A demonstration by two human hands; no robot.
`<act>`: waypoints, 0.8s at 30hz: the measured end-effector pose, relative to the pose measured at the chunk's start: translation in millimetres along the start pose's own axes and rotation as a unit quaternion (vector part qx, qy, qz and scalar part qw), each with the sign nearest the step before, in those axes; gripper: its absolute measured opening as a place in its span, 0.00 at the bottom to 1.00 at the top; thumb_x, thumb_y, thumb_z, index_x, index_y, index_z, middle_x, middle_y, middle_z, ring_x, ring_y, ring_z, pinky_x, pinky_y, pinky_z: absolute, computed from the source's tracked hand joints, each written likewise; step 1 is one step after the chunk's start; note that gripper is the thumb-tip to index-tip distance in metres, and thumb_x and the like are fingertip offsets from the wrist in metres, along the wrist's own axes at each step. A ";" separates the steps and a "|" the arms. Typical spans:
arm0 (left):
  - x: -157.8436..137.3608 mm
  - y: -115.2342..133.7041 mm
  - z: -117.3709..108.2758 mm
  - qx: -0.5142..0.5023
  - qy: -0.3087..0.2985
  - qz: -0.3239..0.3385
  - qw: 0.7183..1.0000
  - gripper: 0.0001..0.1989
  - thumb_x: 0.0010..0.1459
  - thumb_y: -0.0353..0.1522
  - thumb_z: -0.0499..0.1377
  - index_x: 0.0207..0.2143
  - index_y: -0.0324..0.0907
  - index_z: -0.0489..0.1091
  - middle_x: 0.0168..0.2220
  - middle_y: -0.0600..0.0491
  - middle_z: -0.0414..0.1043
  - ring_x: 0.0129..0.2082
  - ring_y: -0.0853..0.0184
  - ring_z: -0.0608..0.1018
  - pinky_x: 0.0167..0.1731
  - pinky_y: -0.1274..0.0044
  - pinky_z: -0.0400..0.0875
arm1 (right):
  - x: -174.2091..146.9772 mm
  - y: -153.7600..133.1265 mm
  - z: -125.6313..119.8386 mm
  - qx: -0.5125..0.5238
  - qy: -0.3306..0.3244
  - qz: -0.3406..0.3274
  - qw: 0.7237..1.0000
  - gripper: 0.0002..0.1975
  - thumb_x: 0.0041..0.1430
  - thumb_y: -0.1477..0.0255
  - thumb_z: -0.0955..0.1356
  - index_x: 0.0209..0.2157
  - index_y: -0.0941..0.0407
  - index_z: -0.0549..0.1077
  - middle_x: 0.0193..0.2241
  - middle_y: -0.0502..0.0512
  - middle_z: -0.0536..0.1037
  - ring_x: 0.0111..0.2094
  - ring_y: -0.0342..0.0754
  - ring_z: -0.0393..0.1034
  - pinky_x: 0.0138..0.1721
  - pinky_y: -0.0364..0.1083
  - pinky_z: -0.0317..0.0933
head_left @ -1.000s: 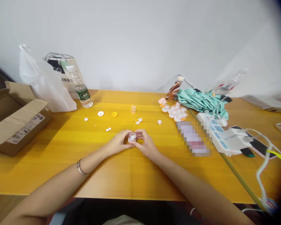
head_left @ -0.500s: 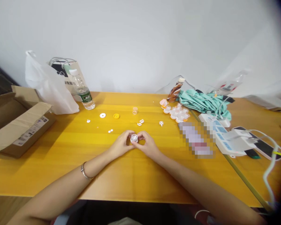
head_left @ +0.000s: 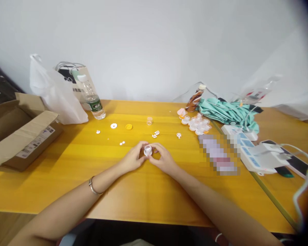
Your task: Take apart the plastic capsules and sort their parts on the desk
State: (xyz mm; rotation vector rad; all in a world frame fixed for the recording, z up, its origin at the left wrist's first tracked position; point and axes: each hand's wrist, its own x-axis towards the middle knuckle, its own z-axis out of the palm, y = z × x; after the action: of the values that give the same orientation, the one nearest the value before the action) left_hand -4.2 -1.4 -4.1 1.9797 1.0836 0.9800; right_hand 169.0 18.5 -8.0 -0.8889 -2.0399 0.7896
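Between my two hands is a small clear plastic cup with a white rim at its base (head_left: 148, 150). My left hand (head_left: 135, 158) has its fingers closed on the left side of it, and my right hand (head_left: 164, 159) grips the right side with thumb and fingertips. Beyond them lie white openwork plastic pieces (head_left: 156, 133), a clear little cup (head_left: 149, 121), a yellow round cap (head_left: 128, 127) and a white ring (head_left: 113, 126). Two tiny white discs (head_left: 122, 143) rest left of my hands. Another white openwork piece (head_left: 179, 135) lies to the right.
At left stand an open cardboard box (head_left: 38, 147), a white plastic bag (head_left: 58, 99) and a water bottle (head_left: 95, 106). Right of my hands are several clear domed pieces (head_left: 199, 124), a brown drink bottle (head_left: 195, 99), teal cloth (head_left: 220, 111) and a power strip (head_left: 248, 150) with cables.
The small clear cup looks more upright, with its side showing more, and my right fingers have shifted slightly on it. The whole view has moved a little.
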 end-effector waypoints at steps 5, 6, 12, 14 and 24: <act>-1.4 -2.2 0.7 0.007 -0.004 -0.010 1.000 0.30 0.49 0.23 0.56 0.54 0.42 0.52 0.46 0.47 0.67 0.46 0.63 0.71 0.48 0.70 0.65 | -2.0 5.6 5.3 -0.001 0.048 0.065 0.997 0.25 0.42 0.65 0.73 0.41 0.55 0.62 0.39 0.56 0.70 0.39 0.48 0.68 0.39 0.49 0.65; -1.5 -1.7 1.0 0.008 -0.003 -0.014 1.000 0.29 0.49 0.24 0.56 0.54 0.42 0.52 0.45 0.48 0.67 0.46 0.63 0.72 0.48 0.70 0.65 | -1.4 5.6 5.8 -0.006 0.047 0.069 0.997 0.22 0.43 0.64 0.73 0.38 0.55 0.63 0.37 0.55 0.71 0.37 0.48 0.68 0.38 0.48 0.65; 0.0 1.5 1.8 0.007 0.000 -0.008 1.000 0.26 0.52 0.27 0.56 0.54 0.42 0.52 0.45 0.47 0.68 0.44 0.64 0.72 0.47 0.70 0.65 | 1.2 -1.4 2.1 0.009 0.013 0.039 0.999 0.11 0.51 0.71 0.67 0.38 0.54 0.67 0.36 0.52 0.72 0.37 0.45 0.68 0.39 0.46 0.63; 0.1 1.7 1.3 0.012 -0.001 -0.006 1.000 0.27 0.51 0.26 0.56 0.54 0.42 0.52 0.46 0.47 0.68 0.46 0.63 0.72 0.48 0.69 0.65 | 0.7 -2.6 1.2 0.022 0.018 0.040 0.999 0.19 0.49 0.71 0.69 0.44 0.54 0.64 0.40 0.54 0.72 0.39 0.46 0.68 0.40 0.46 0.63; -0.6 5.4 0.5 0.018 -0.001 -0.010 1.000 0.27 0.52 0.27 0.56 0.54 0.42 0.52 0.46 0.47 0.68 0.46 0.63 0.72 0.49 0.69 0.64 | 0.2 -1.8 1.0 0.030 0.017 0.050 0.998 0.20 0.49 0.70 0.69 0.44 0.55 0.62 0.40 0.55 0.72 0.40 0.46 0.68 0.41 0.47 0.63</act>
State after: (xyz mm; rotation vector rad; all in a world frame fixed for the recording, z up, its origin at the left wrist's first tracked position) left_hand -1.9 -4.4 0.0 1.9943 1.1258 0.9523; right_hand 167.5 17.4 -7.1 -0.9702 -1.9435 0.8808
